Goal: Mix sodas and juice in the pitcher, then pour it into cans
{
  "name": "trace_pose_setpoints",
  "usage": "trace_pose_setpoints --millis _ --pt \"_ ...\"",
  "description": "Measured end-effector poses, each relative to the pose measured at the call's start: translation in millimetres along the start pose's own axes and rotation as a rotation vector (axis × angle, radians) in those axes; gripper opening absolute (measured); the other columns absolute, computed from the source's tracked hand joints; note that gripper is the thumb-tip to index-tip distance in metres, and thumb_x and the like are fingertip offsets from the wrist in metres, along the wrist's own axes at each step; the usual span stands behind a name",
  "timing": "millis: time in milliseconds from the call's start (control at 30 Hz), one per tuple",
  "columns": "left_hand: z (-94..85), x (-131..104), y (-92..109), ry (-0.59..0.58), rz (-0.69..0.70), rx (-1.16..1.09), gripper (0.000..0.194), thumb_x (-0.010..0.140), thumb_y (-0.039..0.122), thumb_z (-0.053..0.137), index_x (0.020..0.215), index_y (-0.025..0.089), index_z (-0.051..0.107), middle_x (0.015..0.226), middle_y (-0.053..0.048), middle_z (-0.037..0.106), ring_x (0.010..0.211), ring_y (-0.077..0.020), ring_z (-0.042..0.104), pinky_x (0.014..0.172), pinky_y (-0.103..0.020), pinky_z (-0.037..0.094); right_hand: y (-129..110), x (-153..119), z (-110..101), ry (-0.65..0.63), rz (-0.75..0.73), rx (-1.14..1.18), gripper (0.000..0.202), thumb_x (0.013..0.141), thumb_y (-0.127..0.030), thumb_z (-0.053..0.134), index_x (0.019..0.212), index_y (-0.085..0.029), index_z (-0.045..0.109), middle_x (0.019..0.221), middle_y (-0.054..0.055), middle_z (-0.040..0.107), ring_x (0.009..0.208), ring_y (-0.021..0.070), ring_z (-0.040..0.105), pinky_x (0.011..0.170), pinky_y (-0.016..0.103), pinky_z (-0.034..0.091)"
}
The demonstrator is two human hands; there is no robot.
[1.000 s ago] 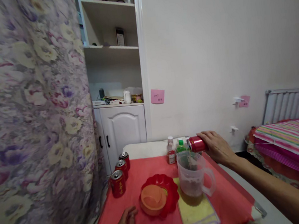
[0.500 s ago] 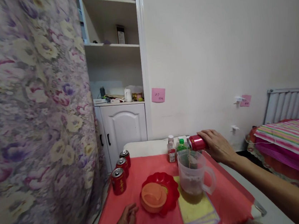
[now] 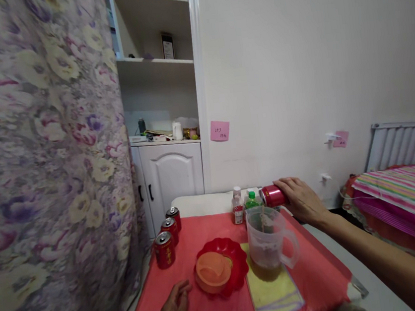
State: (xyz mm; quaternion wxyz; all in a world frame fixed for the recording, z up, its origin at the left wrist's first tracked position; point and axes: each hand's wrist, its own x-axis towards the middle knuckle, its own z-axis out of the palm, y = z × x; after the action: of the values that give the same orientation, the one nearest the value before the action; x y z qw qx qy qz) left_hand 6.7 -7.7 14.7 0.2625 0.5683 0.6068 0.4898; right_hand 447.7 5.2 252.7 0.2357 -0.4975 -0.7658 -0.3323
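My right hand [image 3: 302, 199] grips a red drink can [image 3: 274, 196] tilted on its side, its top end facing left. A thin brown stream runs from the can into a clear plastic pitcher [image 3: 256, 237] with a handle on its right. Brownish liquid lies at the pitcher's bottom. The pitcher stands on a folded yellow cloth [image 3: 276, 300]. Left of it, a red scalloped plate [image 3: 236, 262] has an orange lid [image 3: 213, 272] resting on it. My left hand [image 3: 174, 309] rests on the red tablecloth near the plate, fingers loosely apart, holding nothing.
Red cans [image 3: 165, 250] stand in a row at the table's left edge. Small bottles, one with a green cap [image 3: 251, 196], stand behind the pitcher. A floral curtain [image 3: 51, 168] hangs at left. Behind are a white cabinet [image 3: 174, 172] and a wall.
The brown liquid in the pitcher has risen slightly. My right hand keeps the can tilted in nearly the same place, and my left hand has hardly moved.
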Motion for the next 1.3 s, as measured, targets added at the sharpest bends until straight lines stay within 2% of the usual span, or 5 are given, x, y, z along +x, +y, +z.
trace_pose_setpoints --millis 733,1300 --pt "0.0 0.1 -0.8 -0.014 -0.004 -0.027 0.033 0.076 0.046 0.05 0.094 0.023 0.067 0.096 -0.007 0.083 0.097 -0.0269 0.076 0.086 -0.034 0.058 -1.7 4.4 -4.7 0.021 -0.013 -0.015 0.048 0.086 -0.014 0.059 0.133 -0.014 0.05 0.127 0.014 0.064 0.111 0.0297 0.053 0.098 0.043 0.047" --pt "-0.9 -1.5 2.5 0.019 0.019 -0.051 0.03 0.075 0.044 0.053 0.091 0.024 0.068 0.091 -0.006 0.083 0.093 -0.0265 0.077 0.082 -0.032 0.06 -2.1 1.6 -4.3 0.046 -0.035 -0.055 0.047 0.086 -0.015 0.058 0.133 -0.015 0.051 0.127 0.014 0.065 0.114 0.0288 0.053 0.098 0.042 0.044"
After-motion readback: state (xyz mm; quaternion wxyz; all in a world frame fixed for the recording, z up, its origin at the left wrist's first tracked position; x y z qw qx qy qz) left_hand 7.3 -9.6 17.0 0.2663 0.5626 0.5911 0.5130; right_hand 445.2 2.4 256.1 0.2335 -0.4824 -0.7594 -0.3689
